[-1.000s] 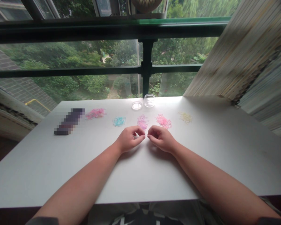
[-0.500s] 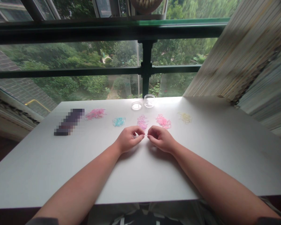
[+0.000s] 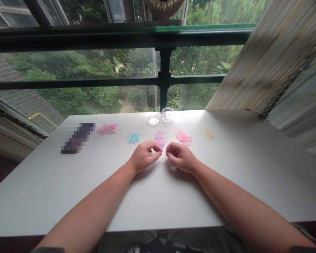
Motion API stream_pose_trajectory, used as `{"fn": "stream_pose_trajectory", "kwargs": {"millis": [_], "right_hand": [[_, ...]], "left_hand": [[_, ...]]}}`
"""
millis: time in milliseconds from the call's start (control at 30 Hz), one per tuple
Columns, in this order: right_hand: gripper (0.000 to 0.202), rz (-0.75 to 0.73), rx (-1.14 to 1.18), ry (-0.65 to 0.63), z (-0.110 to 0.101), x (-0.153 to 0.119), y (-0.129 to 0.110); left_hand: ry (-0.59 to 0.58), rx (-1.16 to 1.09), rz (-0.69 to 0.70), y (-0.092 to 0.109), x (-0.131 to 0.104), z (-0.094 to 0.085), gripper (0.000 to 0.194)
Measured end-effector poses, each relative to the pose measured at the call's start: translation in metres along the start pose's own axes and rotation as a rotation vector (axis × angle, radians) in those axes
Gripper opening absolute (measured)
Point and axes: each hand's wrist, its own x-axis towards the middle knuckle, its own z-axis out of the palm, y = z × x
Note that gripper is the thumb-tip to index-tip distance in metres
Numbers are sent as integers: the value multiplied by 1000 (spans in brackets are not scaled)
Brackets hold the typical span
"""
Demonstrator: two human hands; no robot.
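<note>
My left hand and my right hand meet over the middle of the white table, fingertips pinched a small gap apart. A thin, pale rubber band spans that gap, held at both ends; its colour is hard to make out. Just beyond my fingers lies a pile of purple rubber bands. Pink-red rubber bands are heaped past my right hand, and blue rubber bands past my left.
Pink rubber bands lie farther left and yellow ones to the right. A clear round container and a clear lid stand near the window. A blurred-out dark object lies at left. A curtain hangs at right.
The view has tilted very slightly. Both hands keep their pinch on the rubber band in nearly the same place.
</note>
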Motion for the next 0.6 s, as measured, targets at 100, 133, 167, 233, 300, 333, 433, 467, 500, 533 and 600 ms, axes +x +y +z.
{"fn": "stream_pose_trajectory", "kwargs": {"millis": [100, 133, 167, 233, 300, 333, 433, 467, 500, 533, 600], "right_hand": [[3, 4, -13, 8, 0, 0, 1], [3, 9, -18, 14, 0, 0, 1], [3, 15, -23, 21, 0, 0, 1], [3, 28, -34, 41, -1, 1, 2], [3, 41, -46, 63, -1, 2, 2], [3, 46, -53, 72, -1, 2, 2], [3, 51, -71, 89, -1, 3, 2], [3, 50, -75, 92, -1, 3, 2], [3, 49, -77, 95, -1, 3, 2], [3, 48, -78, 99, -1, 3, 3], [3, 51, -79, 103, 0, 3, 3]], "left_hand": [[9, 23, 19, 0, 0, 0, 10], [18, 40, 21, -1, 1, -1, 10], [29, 64, 20, -2, 1, -1, 10], [62, 132, 13, -5, 2, -3, 11], [99, 219, 1, -9, 3, -4, 12], [114, 261, -8, -11, 4, -5, 13], [130, 357, -29, -16, 5, -5, 14], [128, 380, -35, -17, 6, -4, 14], [123, 399, -40, -17, 6, -4, 14], [118, 416, -46, -17, 7, -3, 14], [114, 439, -56, -18, 8, -1, 15]]}}
